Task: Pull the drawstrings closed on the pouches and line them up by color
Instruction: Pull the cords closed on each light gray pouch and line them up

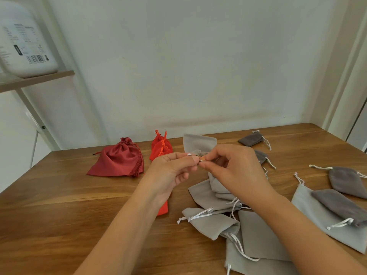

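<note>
A light grey pouch is held up above the wooden table, its neck gathered between my hands. My left hand pinches a white drawstring end by the neck. My right hand pinches the string from the other side, fingertips almost touching the left. Several light grey pouches with white strings lie in a heap under my right arm. A dark red satin pouch lies closed at the back left, with orange-red pouches beside it. Dark grey pouches lie at the right.
A shelf at the upper left carries a white container. More dark grey pouches and a large light grey one lie near the table's right edge. The wall runs behind the table.
</note>
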A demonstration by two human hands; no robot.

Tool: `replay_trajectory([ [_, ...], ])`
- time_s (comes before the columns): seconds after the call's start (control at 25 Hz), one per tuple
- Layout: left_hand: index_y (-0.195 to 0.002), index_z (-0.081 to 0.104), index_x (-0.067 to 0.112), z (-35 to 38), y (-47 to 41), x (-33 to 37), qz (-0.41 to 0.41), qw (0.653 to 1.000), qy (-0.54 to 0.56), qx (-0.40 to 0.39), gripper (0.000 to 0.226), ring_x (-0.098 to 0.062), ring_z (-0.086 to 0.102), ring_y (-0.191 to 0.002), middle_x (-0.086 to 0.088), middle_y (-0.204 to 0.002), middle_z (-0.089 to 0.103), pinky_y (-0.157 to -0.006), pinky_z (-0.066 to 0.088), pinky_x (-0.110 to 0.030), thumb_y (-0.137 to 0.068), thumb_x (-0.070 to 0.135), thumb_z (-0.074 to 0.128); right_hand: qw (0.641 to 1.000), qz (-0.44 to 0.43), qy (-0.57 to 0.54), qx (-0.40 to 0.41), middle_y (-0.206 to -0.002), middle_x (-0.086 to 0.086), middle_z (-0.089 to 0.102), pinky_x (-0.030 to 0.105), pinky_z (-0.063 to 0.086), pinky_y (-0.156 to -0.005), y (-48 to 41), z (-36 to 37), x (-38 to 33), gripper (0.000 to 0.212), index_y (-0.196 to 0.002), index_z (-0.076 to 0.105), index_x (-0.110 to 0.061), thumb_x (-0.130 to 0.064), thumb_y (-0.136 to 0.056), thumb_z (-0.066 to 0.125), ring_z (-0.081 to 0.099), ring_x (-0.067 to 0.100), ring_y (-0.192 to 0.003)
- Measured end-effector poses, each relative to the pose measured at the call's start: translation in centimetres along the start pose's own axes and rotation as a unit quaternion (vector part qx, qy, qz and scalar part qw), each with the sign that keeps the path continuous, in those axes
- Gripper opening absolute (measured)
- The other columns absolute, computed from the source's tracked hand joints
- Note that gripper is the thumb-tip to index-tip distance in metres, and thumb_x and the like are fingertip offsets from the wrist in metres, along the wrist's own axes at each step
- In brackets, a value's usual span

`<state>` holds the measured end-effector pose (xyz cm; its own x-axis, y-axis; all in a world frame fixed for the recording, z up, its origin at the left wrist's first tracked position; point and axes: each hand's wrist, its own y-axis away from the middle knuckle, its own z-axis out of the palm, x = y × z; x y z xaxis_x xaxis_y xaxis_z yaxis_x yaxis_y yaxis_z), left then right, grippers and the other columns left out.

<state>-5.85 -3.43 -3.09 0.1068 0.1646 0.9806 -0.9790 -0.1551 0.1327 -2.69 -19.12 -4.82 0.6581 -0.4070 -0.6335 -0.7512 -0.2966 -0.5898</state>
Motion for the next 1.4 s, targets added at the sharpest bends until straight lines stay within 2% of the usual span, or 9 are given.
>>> replay_trajectory([
  [0.24, -0.077, 0.064, 0.007, -0.6, -0.3, 0.1, -0.019, 1.000, 0.006, -0.018, 0.007, -0.003, 0.057, -0.051, 0.000, -0.058, 0.062, -0.048, 0.047, -0.012, -0.078, 0.001, 0.067, 0.997, -0.060, 0.004, -0.042, -0.072, -0.010, 0.066, 0.018, 0.044, -0.061, -0.5, -0.5, 0.4, 0.010, -0.084, 0.077, -0.018, -0.020, -0.075, 0.079, 0.058, 0.010, -0.075],
  [0.44, -0.074, 0.067, 0.009, -0.7, -0.1, 0.1, -0.050, 0.996, 0.051, -0.052, 0.013, -0.003, 0.060, -0.052, 0.000, -0.062, 0.066, -0.047, 0.047, -0.011, -0.062, 0.009, 0.071, 0.996, -0.060, -0.009, -0.060, -0.069, -0.007, 0.066, 0.018, 0.042, -0.058, -0.5, -1.2, 0.1, 0.005, -0.080, 0.078, -0.017, -0.018, -0.075, 0.079, 0.058, 0.015, -0.070],
  [0.6, -0.074, 0.067, 0.007, -0.8, -0.2, 0.2, -0.040, 0.998, 0.002, -0.054, 0.006, -0.002, 0.056, -0.049, 0.001, -0.056, 0.062, -0.045, 0.044, -0.011, -0.075, 0.002, 0.069, 0.997, -0.052, 0.010, -0.060, -0.066, -0.016, 0.059, 0.020, 0.041, -0.059, -0.4, -1.1, -0.2, 0.017, -0.076, 0.074, -0.024, -0.040, -0.079, 0.069, 0.054, 0.009, -0.070],
  [0.72, -0.071, 0.065, 0.010, -0.8, 0.1, 0.2, -0.011, 0.995, -0.074, -0.061, 0.013, -0.001, 0.054, -0.049, 0.002, -0.055, 0.061, -0.044, 0.041, -0.011, -0.079, 0.000, 0.068, 0.997, -0.063, 0.028, -0.028, -0.090, -0.018, 0.059, 0.007, 0.035, -0.076, -0.6, -1.3, 0.1, 0.016, -0.088, 0.067, -0.025, -0.039, -0.083, 0.060, 0.051, -0.002, -0.091],
  [0.84, -0.066, 0.062, 0.011, -0.8, 0.5, 0.5, 0.034, 0.985, -0.143, -0.092, 0.018, -0.002, 0.053, -0.048, 0.003, -0.055, 0.062, -0.045, 0.038, -0.012, -0.077, -0.002, 0.070, 0.990, -0.056, 0.002, -0.126, -0.126, -0.024, 0.053, 0.009, 0.027, -0.102, -0.4, -1.4, 0.3, 0.027, -0.111, 0.063, -0.027, -0.016, -0.086, 0.062, 0.035, -0.008, -0.128],
  [1.04, -0.062, 0.065, 0.013, -1.2, 0.8, 1.0, 0.077, 0.977, -0.156, -0.121, 0.020, -0.003, 0.050, -0.042, -0.001, -0.051, 0.060, -0.043, 0.038, -0.013, -0.072, -0.003, 0.073, 0.982, 0.006, -0.105, -0.157, -0.085, -0.014, 0.065, 0.020, 0.046, -0.069, -0.1, -1.2, -0.1, 0.015, -0.092, 0.066, -0.023, -0.014, -0.080, 0.069, 0.057, 0.002, -0.077],
  [1.16, -0.061, 0.067, 0.015, -1.5, 0.6, 1.1, 0.089, 0.979, -0.122, -0.133, 0.018, -0.004, 0.046, -0.040, 0.000, -0.049, 0.057, -0.041, 0.035, -0.013, -0.065, 0.002, 0.079, 0.981, 0.006, -0.140, -0.135, -0.094, -0.012, 0.065, 0.026, 0.048, -0.072, 0.0, -1.2, -0.4, 0.019, -0.098, 0.064, -0.023, -0.015, -0.081, 0.070, 0.059, 0.008, -0.083],
  [1.32, -0.062, 0.065, 0.014, -1.7, 0.4, 0.9, 0.100, 0.977, -0.122, -0.142, 0.022, -0.003, 0.037, -0.038, 0.003, -0.048, 0.054, -0.039, 0.027, -0.012, -0.073, -0.003, 0.073, 0.985, -0.015, -0.119, -0.124, -0.115, -0.021, 0.062, 0.020, 0.041, -0.059, 0.1, -0.7, -0.8, 0.038, -0.110, 0.054, -0.038, -0.016, -0.081, 0.067, 0.046, 0.007, -0.064],
  [1.4, -0.066, 0.061, 0.008, -1.5, 0.5, 0.9, 0.101, 0.976, -0.138, -0.133, 0.021, -0.002, 0.033, -0.036, 0.006, -0.045, 0.052, -0.038, 0.025, -0.012, -0.078, -0.008, 0.068, 0.984, 0.007, -0.132, -0.121, -0.103, -0.018, 0.065, 0.016, 0.038, -0.057, 0.1, -0.5, -0.7, 0.034, -0.106, 0.053, -0.032, -0.013, -0.081, 0.068, 0.041, 0.005, -0.059],
])
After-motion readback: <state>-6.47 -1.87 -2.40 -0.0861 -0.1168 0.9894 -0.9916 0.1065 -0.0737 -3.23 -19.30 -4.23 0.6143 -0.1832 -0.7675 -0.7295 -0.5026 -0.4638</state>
